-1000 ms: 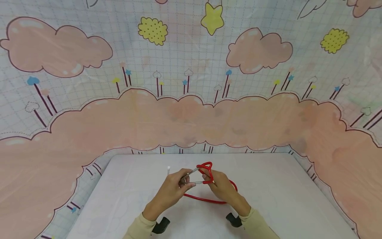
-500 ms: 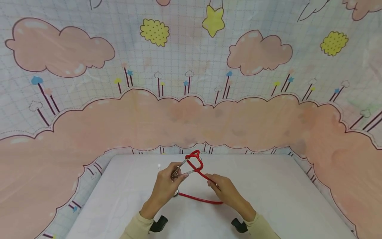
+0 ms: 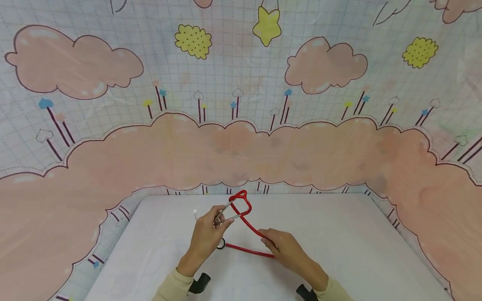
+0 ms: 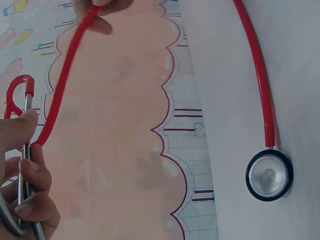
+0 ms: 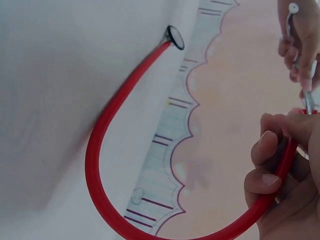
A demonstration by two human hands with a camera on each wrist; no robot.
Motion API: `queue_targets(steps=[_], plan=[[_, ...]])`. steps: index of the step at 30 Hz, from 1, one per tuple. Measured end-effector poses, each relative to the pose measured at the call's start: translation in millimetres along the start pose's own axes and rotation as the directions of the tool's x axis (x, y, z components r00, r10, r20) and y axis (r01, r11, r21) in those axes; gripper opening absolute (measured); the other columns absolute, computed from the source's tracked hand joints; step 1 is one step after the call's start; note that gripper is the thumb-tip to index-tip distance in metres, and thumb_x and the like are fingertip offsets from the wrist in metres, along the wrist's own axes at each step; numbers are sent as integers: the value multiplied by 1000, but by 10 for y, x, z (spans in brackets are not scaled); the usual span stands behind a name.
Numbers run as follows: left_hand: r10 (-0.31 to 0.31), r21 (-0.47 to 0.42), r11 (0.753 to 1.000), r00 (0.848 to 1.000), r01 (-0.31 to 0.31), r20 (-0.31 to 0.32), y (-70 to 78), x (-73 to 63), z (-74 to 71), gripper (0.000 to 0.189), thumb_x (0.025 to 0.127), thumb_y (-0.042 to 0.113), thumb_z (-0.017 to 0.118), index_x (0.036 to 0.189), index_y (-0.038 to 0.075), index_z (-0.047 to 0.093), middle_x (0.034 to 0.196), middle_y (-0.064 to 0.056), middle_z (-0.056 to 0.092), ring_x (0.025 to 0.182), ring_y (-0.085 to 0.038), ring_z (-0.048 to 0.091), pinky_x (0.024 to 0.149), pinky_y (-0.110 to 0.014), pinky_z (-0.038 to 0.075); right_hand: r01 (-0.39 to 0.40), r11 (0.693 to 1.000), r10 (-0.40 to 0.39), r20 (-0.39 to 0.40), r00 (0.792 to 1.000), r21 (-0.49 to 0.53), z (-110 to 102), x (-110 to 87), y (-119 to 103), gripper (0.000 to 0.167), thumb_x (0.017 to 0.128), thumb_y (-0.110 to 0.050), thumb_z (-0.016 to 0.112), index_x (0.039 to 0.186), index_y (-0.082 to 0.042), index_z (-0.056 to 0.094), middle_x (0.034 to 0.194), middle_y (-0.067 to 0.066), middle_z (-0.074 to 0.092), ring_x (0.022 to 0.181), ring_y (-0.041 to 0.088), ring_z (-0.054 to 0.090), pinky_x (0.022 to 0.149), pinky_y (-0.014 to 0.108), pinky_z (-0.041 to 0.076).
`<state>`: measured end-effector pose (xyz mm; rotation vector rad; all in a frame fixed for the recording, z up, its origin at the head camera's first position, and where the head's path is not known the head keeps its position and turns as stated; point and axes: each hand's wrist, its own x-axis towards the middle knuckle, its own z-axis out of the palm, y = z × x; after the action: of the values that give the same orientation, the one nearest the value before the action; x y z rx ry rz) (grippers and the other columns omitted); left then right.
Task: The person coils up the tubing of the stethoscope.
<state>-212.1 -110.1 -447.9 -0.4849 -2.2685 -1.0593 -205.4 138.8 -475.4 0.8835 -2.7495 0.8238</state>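
Observation:
A red-tubed stethoscope (image 3: 250,227) is held up between both hands above the white table. My left hand (image 3: 206,234) grips its metal ear tubes (image 4: 26,175), the red forked end of the tubing pointing up and away. One white eartip (image 5: 293,8) sticks out past that hand. Lower on the single red tube, my right hand (image 3: 283,247) pinches it between thumb and fingers (image 5: 265,182). From there the tube loops round to the round chest piece (image 4: 269,175), which has a dark rim and lies on the table near the left hand.
The white table (image 3: 357,242) reaches back to a cloth backdrop (image 3: 263,154) printed with clouds and stars. Black wrist mounts (image 3: 199,283) sit under both forearms.
My right hand has slid down the red tube, toward me and to the right, away from the fork. My left hand has shifted slightly left with the ear tubes, and the chest piece now shows.

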Motion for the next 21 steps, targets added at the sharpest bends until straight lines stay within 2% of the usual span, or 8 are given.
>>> queue_targets(steps=[7, 12, 17, 21], plan=[[3, 72, 997, 1000, -3, -4, -32, -26, 44, 41, 77, 14, 84, 112, 4, 65, 71, 6, 58, 59, -1, 42, 51, -17, 38, 47, 999, -47, -17, 999, -8, -13, -92, -69, 30, 96, -18, 63, 125, -8, 65, 81, -3, 67, 65, -1, 45, 59, 13, 45], [64, 187, 980, 998, -63, -2, -47, -65, 75, 43, 76, 17, 84, 114, 4, 67, 74, 4, 61, 58, -2, 40, 48, -14, 37, 67, 998, -66, -39, 997, 22, -27, -146, -98, 29, 97, -20, 61, 123, -7, 66, 77, -2, 66, 64, -2, 44, 58, 13, 44], [130, 226, 966, 991, -122, -18, -66, -76, 79, 45, 75, 17, 85, 114, 3, 67, 73, 2, 63, 55, -1, 38, 46, -12, 33, 127, 991, -123, -103, 987, 33, -35, -179, -113, 23, 96, -15, 64, 116, -5, 70, 74, -4, 64, 62, -3, 43, 56, 13, 44], [147, 272, 954, 987, -127, -56, -112, -54, 45, 44, 75, 16, 85, 113, 3, 67, 72, 1, 62, 54, -2, 37, 47, -13, 31, 117, 991, -108, -127, 986, 70, -54, -206, -95, 21, 94, -14, 65, 112, -5, 70, 76, -10, 62, 63, -4, 43, 55, 13, 44]])
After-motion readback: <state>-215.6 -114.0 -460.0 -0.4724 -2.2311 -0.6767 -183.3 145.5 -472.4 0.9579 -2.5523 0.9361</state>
